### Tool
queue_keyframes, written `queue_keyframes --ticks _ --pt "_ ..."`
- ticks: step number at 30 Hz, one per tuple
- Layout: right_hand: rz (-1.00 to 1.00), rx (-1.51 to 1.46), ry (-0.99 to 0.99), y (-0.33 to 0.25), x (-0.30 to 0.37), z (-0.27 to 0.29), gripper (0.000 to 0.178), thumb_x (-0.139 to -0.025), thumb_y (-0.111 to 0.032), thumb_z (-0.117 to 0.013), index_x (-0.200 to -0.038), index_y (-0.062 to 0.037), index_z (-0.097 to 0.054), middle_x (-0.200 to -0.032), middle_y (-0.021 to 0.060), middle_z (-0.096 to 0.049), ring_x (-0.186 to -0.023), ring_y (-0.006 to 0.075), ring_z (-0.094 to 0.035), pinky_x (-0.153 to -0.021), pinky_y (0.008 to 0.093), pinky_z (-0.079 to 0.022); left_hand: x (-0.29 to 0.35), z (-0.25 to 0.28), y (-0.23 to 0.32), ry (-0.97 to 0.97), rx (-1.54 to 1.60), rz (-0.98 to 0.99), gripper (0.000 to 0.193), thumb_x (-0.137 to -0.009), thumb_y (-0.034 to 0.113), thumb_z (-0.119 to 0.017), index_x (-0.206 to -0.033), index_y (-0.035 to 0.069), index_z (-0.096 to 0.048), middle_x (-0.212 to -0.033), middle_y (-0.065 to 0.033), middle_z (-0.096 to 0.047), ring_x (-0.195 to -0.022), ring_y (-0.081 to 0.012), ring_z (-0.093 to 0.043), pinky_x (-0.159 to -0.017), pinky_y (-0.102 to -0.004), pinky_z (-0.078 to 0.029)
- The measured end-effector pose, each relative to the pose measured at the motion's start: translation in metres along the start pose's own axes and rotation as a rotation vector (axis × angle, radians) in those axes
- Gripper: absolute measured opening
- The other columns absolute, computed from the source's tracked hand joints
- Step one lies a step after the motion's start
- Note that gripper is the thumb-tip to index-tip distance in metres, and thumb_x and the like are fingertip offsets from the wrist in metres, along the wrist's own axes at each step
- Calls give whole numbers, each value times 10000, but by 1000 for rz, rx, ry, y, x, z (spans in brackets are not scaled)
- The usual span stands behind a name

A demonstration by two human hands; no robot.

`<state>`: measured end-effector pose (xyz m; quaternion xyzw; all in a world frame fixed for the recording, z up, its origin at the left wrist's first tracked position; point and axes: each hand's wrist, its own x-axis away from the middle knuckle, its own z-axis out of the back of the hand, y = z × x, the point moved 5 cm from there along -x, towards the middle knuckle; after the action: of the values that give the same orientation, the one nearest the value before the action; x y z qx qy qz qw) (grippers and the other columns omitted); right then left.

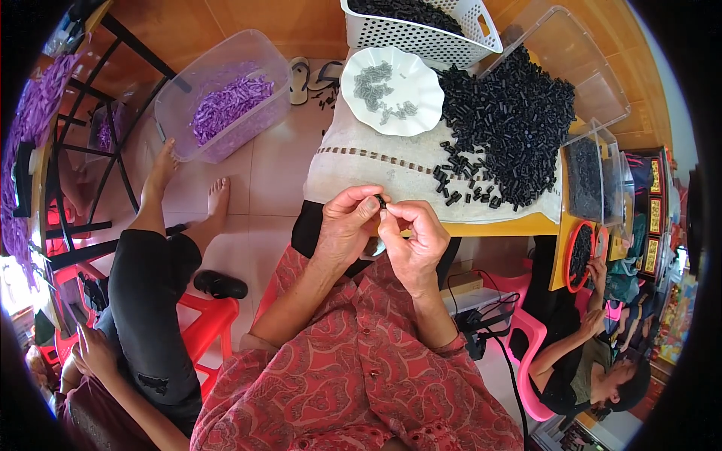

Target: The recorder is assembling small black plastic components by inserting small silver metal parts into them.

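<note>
In front of my chest, at the table's near edge, a small black plastic piece [380,201] is pinched between my fingertips. My left hand [347,227] grips it with thumb and forefinger. My right hand [415,244] is closed too, its thumb and finger meeting at the same piece; whether anything smaller sits between them is hidden. Beyond the hands, a white scalloped plate [421,113] carries small clear pieces [374,86]. To its right a large heap of short black plastic pieces [511,120] spreads over the pale cloth [361,179].
A white perforated basket [421,41] of black pieces stands behind the plate. Clear boxes [594,173] and a red-rimmed tray [579,257] line the right side. A clear tub [259,128] with purple pieces sits at left. Other people sit on both sides.
</note>
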<state>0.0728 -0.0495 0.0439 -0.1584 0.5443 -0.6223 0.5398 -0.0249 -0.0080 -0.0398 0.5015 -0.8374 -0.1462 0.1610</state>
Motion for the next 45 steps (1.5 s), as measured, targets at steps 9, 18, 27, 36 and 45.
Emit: queue_keyframes --ticks 9,18,27,36,45 --pt "-441 -477 -93 9 1 -8 110 -824 110 -611 -926 71 -599 -873 87 -658 -770 87 -629 -684 198 -502 -1 1 -3 7 258 116 208 -935 94 -565 -1123 23 -619 -997 -91 -641 -849 -146 -595 -819 -299 -506" --pt "-370 -372 -111 4 -4 -19 93 -816 105 -621 -894 56 -607 -848 52 -641 -718 48 -582 -635 181 -473 -2 3 5 46 252 96 213 -936 92 -563 -1131 23 -616 -1007 -93 -638 -854 -140 -595 -826 -288 -502" --pt "-199 -198 -55 5 -6 -24 120 -768 88 -664 -851 29 -601 -833 59 -618 -656 56 -561 -581 194 -467 -4 3 11 45 202 44 202 -931 77 -571 -1117 19 -626 -998 -96 -645 -863 -141 -601 -831 -290 -504" --pt "-40 0 -10 -2 -8 -26 164 -710 76 -679 -829 2 -596 -795 96 -631 -618 118 -595 -541 233 -484 -4 5 12 70 170 31 187 -930 59 -566 -1100 14 -630 -990 -92 -650 -858 -135 -603 -814 -290 -514" --pt "78 98 -20 -11 -15 -27 166 -704 66 -685 -818 -12 -593 -768 91 -630 -597 132 -597 -534 246 -484 -3 6 15 71 69 -9 175 -934 50 -556 -1085 8 -633 -980 -85 -646 -885 -136 -601 -829 -290 -510"
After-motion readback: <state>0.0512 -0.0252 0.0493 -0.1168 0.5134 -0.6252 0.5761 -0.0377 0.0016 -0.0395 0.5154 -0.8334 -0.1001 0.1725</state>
